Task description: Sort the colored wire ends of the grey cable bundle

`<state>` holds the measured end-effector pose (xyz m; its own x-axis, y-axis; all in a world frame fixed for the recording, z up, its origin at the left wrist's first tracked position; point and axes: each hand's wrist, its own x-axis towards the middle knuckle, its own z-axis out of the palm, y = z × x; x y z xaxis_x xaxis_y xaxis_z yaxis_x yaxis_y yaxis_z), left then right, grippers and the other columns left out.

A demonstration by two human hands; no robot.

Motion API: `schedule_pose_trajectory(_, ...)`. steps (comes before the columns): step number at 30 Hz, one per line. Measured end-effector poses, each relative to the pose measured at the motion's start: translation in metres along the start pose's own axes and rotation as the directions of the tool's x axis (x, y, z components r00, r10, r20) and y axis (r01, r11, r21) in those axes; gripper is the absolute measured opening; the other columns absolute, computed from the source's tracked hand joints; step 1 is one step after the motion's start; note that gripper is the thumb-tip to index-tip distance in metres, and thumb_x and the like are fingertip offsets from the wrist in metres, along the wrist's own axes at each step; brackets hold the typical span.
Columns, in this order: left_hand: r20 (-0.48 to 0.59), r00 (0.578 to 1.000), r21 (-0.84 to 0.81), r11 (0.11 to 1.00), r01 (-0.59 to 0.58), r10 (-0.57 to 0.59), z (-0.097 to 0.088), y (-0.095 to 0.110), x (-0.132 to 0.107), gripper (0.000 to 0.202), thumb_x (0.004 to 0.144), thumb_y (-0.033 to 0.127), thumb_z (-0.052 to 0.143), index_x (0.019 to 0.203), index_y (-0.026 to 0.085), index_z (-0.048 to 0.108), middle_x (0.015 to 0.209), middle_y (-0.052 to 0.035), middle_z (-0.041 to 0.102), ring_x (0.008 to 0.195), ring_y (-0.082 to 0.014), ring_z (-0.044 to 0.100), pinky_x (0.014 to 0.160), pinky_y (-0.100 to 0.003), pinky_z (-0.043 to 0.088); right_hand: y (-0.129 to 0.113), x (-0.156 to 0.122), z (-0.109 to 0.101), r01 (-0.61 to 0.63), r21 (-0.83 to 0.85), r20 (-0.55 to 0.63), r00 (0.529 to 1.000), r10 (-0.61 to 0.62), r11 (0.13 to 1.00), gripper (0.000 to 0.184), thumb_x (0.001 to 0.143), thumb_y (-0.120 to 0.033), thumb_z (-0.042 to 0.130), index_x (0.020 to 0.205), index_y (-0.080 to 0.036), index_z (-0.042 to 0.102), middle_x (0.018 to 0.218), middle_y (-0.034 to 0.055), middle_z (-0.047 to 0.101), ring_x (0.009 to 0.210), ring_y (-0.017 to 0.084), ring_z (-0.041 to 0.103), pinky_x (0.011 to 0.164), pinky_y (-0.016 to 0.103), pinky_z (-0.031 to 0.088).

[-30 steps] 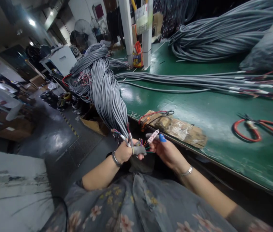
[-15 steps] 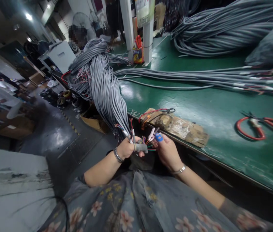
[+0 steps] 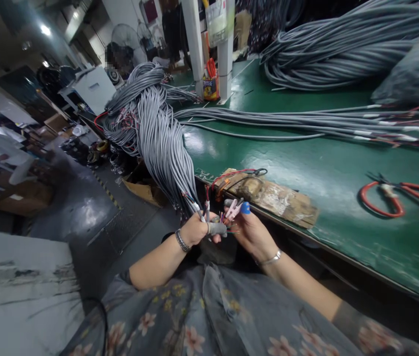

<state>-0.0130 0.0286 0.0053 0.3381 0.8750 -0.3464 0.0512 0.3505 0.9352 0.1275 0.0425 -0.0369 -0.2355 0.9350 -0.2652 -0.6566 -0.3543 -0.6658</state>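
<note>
My left hand (image 3: pixel 193 230) is closed around the end of a grey cable (image 3: pixel 202 217), its stripped, coloured wires (image 3: pixel 223 217) fanning toward the right. A worn grey wrap (image 3: pixel 217 229), apparently over the thumb, lies across the grip. Close by on the right, my right hand (image 3: pixel 256 235) has a blue cover (image 3: pixel 245 207) on its thumb. It pinches a small pale pink, clip-like piece (image 3: pixel 233 210) against the wires; its exact kind cannot be made out. Another cable end with red wires (image 3: pixel 207 194) stands up beside my left hand.
A thick bundle of grey cables (image 3: pixel 165 133) hangs over the edge of the green table (image 3: pixel 343 173). A wooden block (image 3: pixel 283 200) lies along that edge, with red-handled pliers (image 3: pixel 382 198) farther right. Coiled cable (image 3: pixel 335 54) rests behind, and a cardboard box (image 3: pixel 143 190) sits below.
My right hand has moved slightly left, closer to my left hand, and the pale pink piece has turned and shows more fully among the wires. My left hand is nearly still.
</note>
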Motion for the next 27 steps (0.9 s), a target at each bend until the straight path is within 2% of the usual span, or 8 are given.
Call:
schedule_pose_trajectory(4,-0.005,1.0,0.006,1.0,0.002,-0.002,0.0,-0.003,-0.002,0.039,0.055,0.049,0.077,0.053,0.013,0.062,0.04,-0.0006,0.054,0.038,-0.0101,0.049,0.046,-0.024,0.038,-0.002,-0.004,-0.002,-0.056,0.051,0.046,0.997,0.053,0.997,0.041,0.06,-0.063,0.075,0.075,-0.025,0.069,0.073,0.0008,0.069,0.067,0.019,0.062,0.069,0.034,0.052)
schedule_pose_trajectory(8,0.013,0.998,0.04,0.998,-0.056,0.056,0.0,-0.003,-0.011,0.041,0.058,0.05,0.077,0.051,0.013,0.062,0.041,-0.0016,0.056,0.04,-0.0096,0.049,0.047,-0.023,0.038,-0.006,-0.006,-0.003,-0.118,0.09,0.119,0.987,0.107,0.989,0.043,0.06,-0.065,0.074,0.07,-0.024,0.07,0.074,0.0007,0.071,0.063,0.016,0.061,0.064,0.03,0.052)
schedule_pose_trajectory(12,0.005,0.993,0.09,0.989,-0.121,0.121,0.002,0.001,-0.02,0.042,0.061,0.051,0.076,0.051,0.012,0.062,0.044,-0.0023,0.057,0.044,-0.0105,0.052,0.05,-0.023,0.04,-0.008,-0.008,-0.002,-0.08,0.11,0.111,0.991,0.067,0.991,0.038,0.057,-0.056,0.081,0.077,-0.025,0.073,0.076,-0.0014,0.073,0.064,0.013,0.062,0.057,0.023,0.052)
schedule_pose_trajectory(16,-0.008,0.989,0.074,0.987,-0.145,0.146,0.0,-0.003,-0.019,0.041,0.065,0.049,0.074,0.052,0.012,0.063,0.045,-0.0022,0.059,0.045,-0.0103,0.053,0.051,-0.023,0.041,-0.009,-0.009,0.0,-0.066,0.088,0.098,0.994,0.057,0.994,0.036,0.058,-0.052,0.082,0.077,-0.023,0.075,0.075,-0.0006,0.072,0.063,0.011,0.061,0.055,0.02,0.052)
schedule_pose_trajectory(21,-0.04,0.989,-0.023,0.99,-0.14,0.139,-0.003,-0.012,-0.01,0.037,0.064,0.047,0.075,0.055,0.013,0.064,0.043,-0.001,0.057,0.045,-0.0104,0.054,0.051,-0.022,0.041,-0.008,-0.007,0.0,-0.049,0.07,0.108,0.993,0.041,0.996,0.039,0.059,-0.053,0.082,0.078,-0.021,0.075,0.07,-0.0003,0.069,0.058,0.01,0.058,0.052,0.02,0.051)
schedule_pose_trajectory(27,-0.072,0.994,-0.032,0.996,-0.084,0.081,0.004,-0.005,-0.005,0.04,0.058,0.048,0.078,0.053,0.012,0.063,0.04,-0.0008,0.055,0.04,-0.0102,0.05,0.047,-0.023,0.039,-0.002,-0.002,-0.005,-0.062,0.088,0.096,0.994,0.054,0.994,0.04,0.057,-0.055,0.082,0.077,-0.021,0.074,0.067,-0.0013,0.068,0.06,0.013,0.059,0.058,0.026,0.051)
